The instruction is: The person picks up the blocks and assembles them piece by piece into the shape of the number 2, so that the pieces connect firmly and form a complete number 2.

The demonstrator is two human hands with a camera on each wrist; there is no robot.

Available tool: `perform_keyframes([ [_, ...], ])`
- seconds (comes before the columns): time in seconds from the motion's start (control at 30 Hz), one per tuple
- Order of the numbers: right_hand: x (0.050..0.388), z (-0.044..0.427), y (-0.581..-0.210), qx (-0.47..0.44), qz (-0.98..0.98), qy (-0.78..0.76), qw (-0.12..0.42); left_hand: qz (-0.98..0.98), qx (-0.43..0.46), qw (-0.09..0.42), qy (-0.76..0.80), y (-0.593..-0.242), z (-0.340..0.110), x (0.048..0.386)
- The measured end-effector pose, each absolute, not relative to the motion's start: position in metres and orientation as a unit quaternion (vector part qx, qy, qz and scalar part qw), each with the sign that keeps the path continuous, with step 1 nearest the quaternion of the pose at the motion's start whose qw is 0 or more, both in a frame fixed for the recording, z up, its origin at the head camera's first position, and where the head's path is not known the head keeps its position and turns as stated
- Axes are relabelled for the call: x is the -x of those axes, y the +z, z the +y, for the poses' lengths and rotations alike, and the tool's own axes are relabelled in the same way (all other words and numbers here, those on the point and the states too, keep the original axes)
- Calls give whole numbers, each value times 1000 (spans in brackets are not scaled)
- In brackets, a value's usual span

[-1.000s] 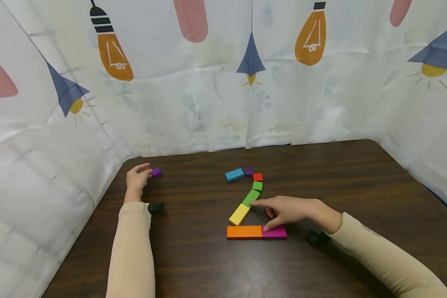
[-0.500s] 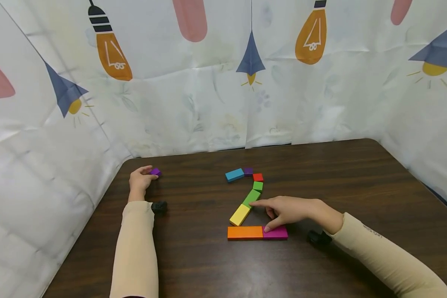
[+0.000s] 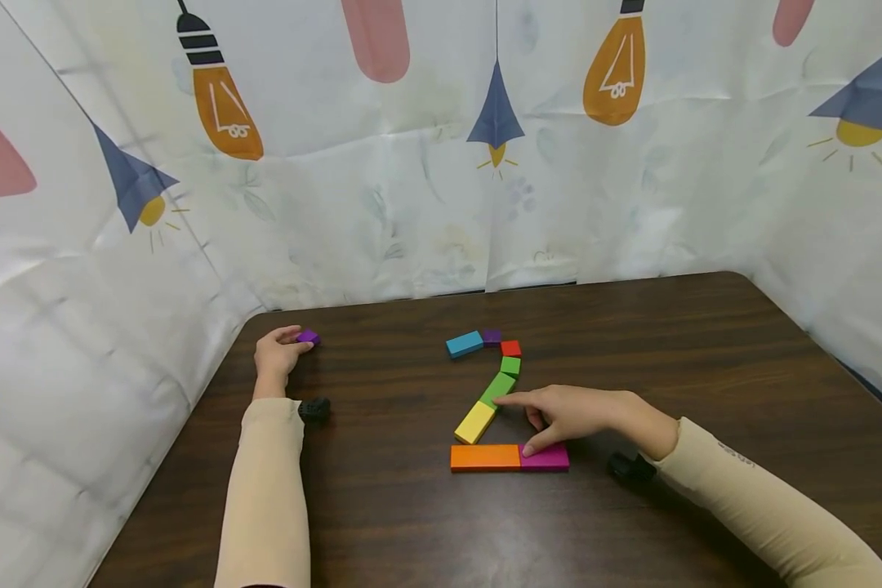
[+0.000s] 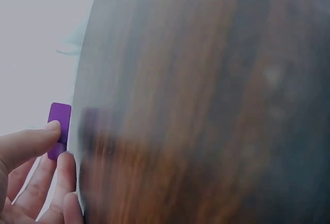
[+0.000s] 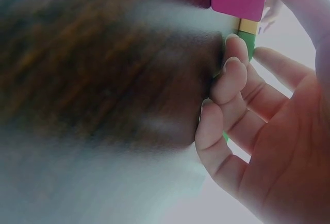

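At the table's far left, my left hand (image 3: 278, 358) pinches a small purple block (image 3: 308, 336). In the left wrist view the thumb (image 4: 31, 144) lies across this purple block (image 4: 59, 126), with fingers behind and below it. My right hand (image 3: 573, 415) rests its thumb on a magenta block (image 3: 551, 459), while the outstretched index finger touches a long green block (image 3: 498, 389). Its other fingers curl under, holding nothing visible. A yellow block (image 3: 475, 422) adjoins the long green one. Flush with the magenta block lies an orange block (image 3: 485, 458).
Beyond the long green block, a small green block (image 3: 510, 366), a red block (image 3: 510, 349), a dark purple block (image 3: 492, 337) and a blue block (image 3: 465, 344) curve to the left. A patterned white curtain (image 3: 412, 204) borders the brown table (image 3: 382, 523).
My left hand has shifted slightly right and closed its thumb and fingers onto the purple block. The right hand and the row of blocks stay where they were.
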State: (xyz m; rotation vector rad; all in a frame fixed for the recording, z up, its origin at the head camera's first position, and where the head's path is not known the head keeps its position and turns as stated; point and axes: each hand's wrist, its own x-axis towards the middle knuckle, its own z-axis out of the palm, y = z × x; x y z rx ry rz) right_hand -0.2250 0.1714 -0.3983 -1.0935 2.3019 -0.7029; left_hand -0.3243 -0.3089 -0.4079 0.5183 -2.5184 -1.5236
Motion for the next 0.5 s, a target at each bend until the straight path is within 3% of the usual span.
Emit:
perform_keyframes([
  [0.17, 233, 177, -412, 434, 831, -259, 232, -830, -177, 80, -522, -404, -306, 323],
  [0.5, 222, 169, -394, 379, 854, -250, 254, -820, -145, 91, -546, -390, -293, 318],
])
